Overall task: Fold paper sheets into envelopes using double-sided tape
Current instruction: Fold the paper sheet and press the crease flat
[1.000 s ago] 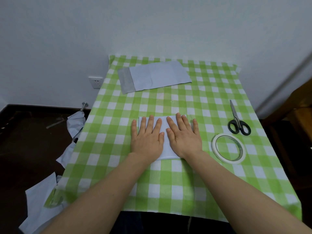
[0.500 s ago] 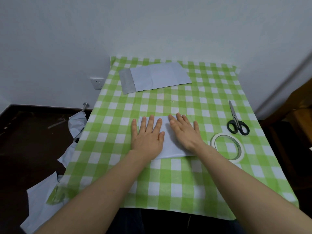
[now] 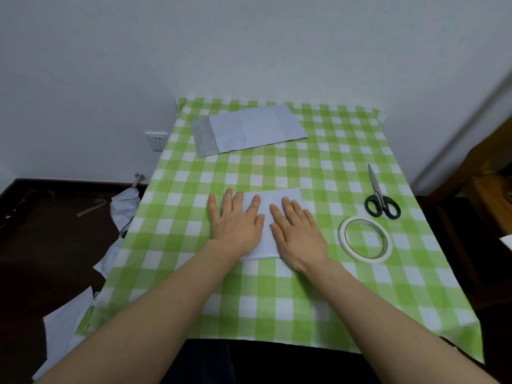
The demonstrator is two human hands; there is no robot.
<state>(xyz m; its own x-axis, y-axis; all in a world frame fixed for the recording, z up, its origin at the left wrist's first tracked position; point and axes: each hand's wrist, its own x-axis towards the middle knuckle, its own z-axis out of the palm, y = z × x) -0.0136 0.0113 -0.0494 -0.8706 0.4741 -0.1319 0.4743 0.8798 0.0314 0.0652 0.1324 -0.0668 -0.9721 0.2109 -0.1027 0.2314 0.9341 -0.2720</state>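
Observation:
A folded pale blue paper sheet (image 3: 279,199) lies flat in the middle of the green checked tablecloth (image 3: 318,295). My left hand (image 3: 235,221) presses flat on its left part, fingers straight and spread, fingertips reaching past the paper's left and far edges. My right hand (image 3: 297,231) lies flat on its right part, fingers straight. Much of the paper is hidden under both palms. A roll of double-sided tape (image 3: 365,237) lies flat just right of my right hand.
Another folded paper, an envelope with a grey flap (image 3: 248,129), lies at the table's far side. Black-handled scissors (image 3: 379,199) lie shut at the right, beyond the tape. Loose paper sheets (image 3: 65,333) litter the dark floor left of the table.
My right hand has slid back left and nearer across the paper, with the fingers now pointing straighter ahead. My left hand has moved a little further left, past the paper's edge.

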